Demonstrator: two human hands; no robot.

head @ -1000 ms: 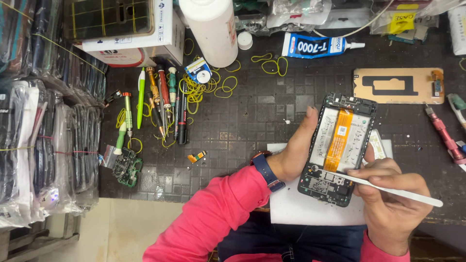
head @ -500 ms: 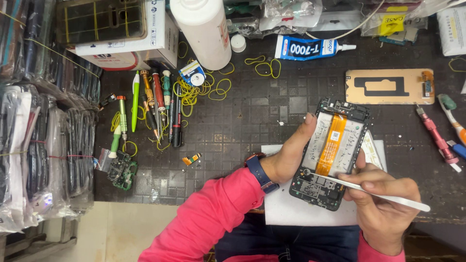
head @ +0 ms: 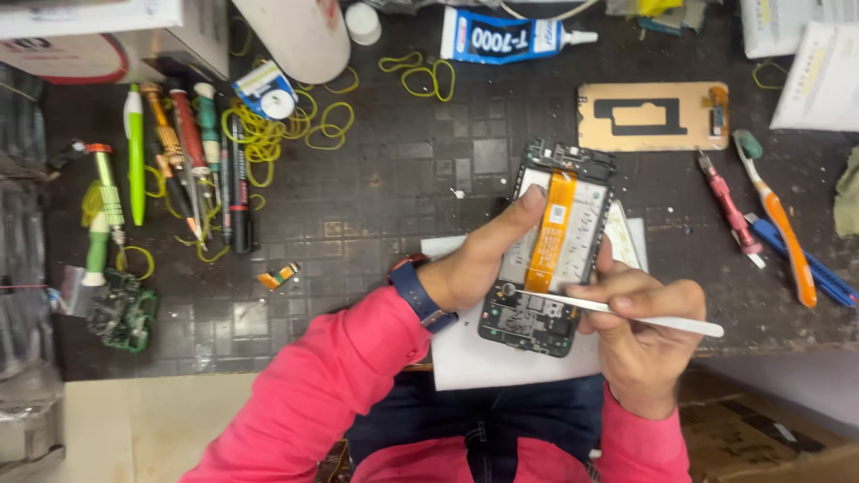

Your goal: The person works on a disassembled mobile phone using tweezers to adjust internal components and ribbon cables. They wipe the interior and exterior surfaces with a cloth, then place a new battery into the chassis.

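1. An opened phone point(head: 550, 250), its orange flex cable showing, is being gripped by the left hand point(head: 474, 264) above a white sheet point(head: 465, 358) at the near edge of the dark tabletop point(head: 394, 179).
2. White tweezers point(head: 626, 313) are being pinched by the right hand point(head: 640, 331), their tip being held against the phone's lower board.
3. Screwdrivers point(head: 192, 161) and yellow rubber bands point(head: 286, 125) are lying far left.

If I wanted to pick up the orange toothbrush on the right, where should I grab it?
Probably grab the toothbrush by the long orange handle, around its middle, coming from above. It lies flat on the dark mat, bristle head pointing away, with a red screwdriver and a blue tool close on either side.
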